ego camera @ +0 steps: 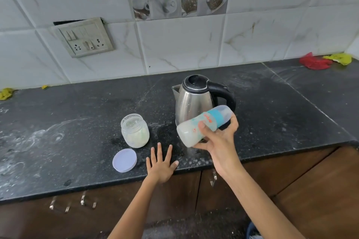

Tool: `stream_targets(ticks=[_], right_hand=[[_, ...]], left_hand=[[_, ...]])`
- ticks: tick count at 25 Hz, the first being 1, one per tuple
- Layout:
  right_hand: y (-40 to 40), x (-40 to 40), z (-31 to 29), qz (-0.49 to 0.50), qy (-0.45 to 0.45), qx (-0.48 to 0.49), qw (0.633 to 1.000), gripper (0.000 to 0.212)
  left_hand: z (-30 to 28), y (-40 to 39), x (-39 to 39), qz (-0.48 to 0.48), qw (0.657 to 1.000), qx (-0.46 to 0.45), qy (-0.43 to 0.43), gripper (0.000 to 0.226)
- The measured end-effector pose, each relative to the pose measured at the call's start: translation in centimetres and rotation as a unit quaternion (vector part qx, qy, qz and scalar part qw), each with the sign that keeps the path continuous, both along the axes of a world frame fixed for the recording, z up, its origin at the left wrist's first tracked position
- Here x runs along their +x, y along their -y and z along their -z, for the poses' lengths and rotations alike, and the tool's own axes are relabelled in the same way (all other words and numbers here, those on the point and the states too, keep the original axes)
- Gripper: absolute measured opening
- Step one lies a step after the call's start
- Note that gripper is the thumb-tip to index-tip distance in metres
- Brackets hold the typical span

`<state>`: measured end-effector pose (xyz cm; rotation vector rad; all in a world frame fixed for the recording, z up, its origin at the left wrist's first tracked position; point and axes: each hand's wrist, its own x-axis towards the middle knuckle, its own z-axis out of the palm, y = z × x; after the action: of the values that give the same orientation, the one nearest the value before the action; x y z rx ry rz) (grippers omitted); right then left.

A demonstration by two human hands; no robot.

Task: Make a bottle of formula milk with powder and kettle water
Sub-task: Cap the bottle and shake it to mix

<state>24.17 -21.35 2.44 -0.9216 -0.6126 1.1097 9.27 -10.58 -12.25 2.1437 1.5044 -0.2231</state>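
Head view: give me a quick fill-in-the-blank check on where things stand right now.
1. The right hand holds the ____, tilted and capped.
2. The left hand lies flat on the ____.
3. The powder jar stands open; its ____ lies beside it.
4. The kettle lid is ____.

Missing words: bottle; counter; lid; closed

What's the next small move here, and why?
Probably bring the bottle upright and set it on the counter. The right hand holds it tilted, capped, with milky liquid inside. The left hand lies flat and free, so it could then put the lid on the open jar.
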Motion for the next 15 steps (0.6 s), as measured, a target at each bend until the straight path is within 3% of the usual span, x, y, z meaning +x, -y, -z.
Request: stream_targets(ticks=[4,8,12,15], right_hand=[[0.7,-1.7,0.4,-0.117,0.075,0.004,0.99,0.095],[-1.0,1.2,-1.2,-0.003,0.022,0.01,1.0,0.093],[0.7,-1.0,0.2,-0.113,0.085,0.0,0.99,0.095],[-0.2,0.8,-0.2,0.009,0.012,0.01,1.0,0.092]], left_hand=[[-0.3,0.2,-0.6,-0.046,0.997,0.003,0.054,0.08],[-1.0,0.5,0.1,-0.004,1.0,0.001,0.015,0.065],[-0.6,0.5,-0.6,-0.044,0.997,0.004,0.059,0.08],[-0.7,0.3,-0.2,-0.005,1.0,0.001,0.018,0.068]])
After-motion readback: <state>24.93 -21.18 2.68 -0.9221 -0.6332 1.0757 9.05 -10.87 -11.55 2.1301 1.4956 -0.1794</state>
